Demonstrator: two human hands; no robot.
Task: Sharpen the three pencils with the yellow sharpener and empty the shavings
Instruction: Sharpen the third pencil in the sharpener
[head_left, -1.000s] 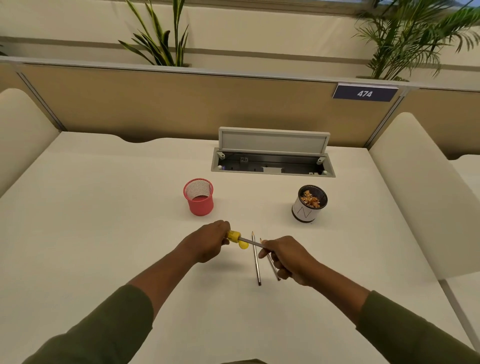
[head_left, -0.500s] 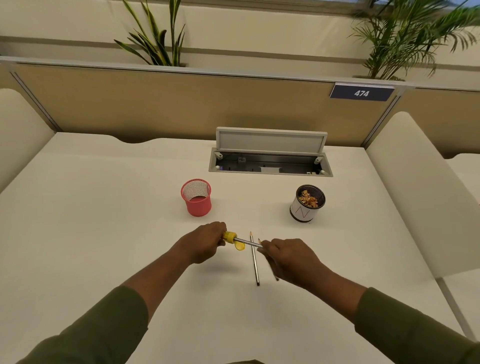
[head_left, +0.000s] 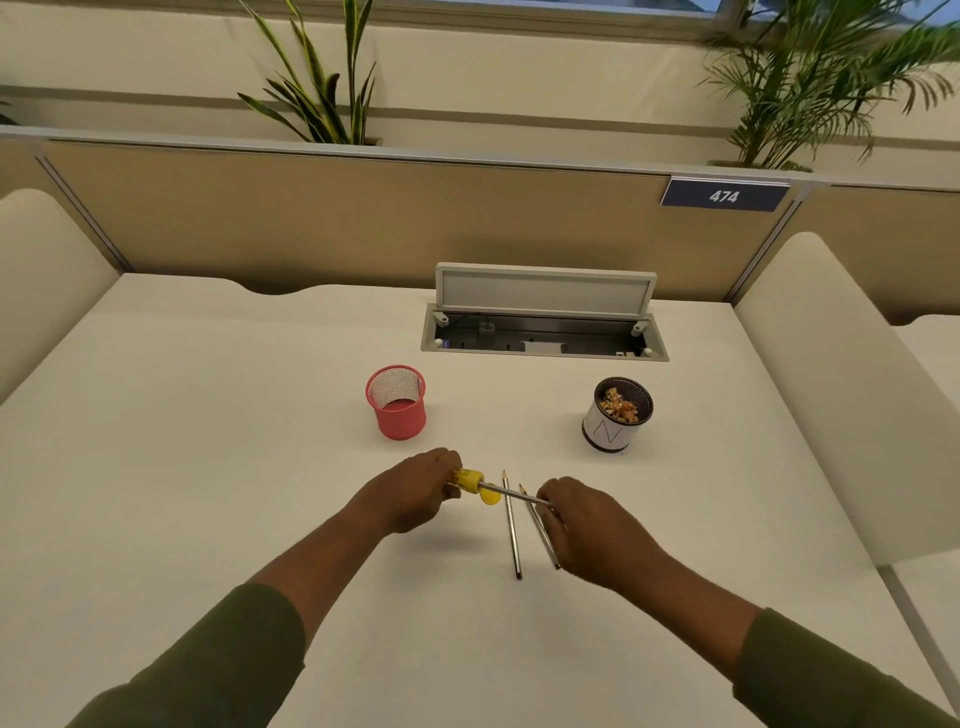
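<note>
A: In the head view, what did the hands have hold of?

B: The left hand (head_left: 415, 491) was curled round the yellow sharpener (head_left: 470, 480), just above the tabletop (head_left: 208, 441). The right hand (head_left: 587, 525) pinched the far end of the pencil (head_left: 514, 496) whose tip sat in the sharpener's mouth. The other two pencils (head_left: 511, 525) lay side by side on the tabletop just under the right hand, tips pointing away; the righthand one was partly covered by the fingers.

A: Had anything shifted over the last second?

B: Very little. A second before, the right hand sat with its knuckles turned more to the side; by this moment it had rolled over the pencil, and the small yellow piece (head_left: 490, 496) hanging beneath the shaft had swung a touch. The left hand had stayed put. I would judge that a turn of the pencil, so the sharpening of this one was under way, not finished.

A: And the emptying?

B: Not begun, by my reading. The white cup (head_left: 608, 434) to the right already held shavings, and the pink mesh cup (head_left: 397, 415) to the left held no pencils. Whether the two lying pencils were already sharp I could not tell for certain; their tips looked pointed.
</note>
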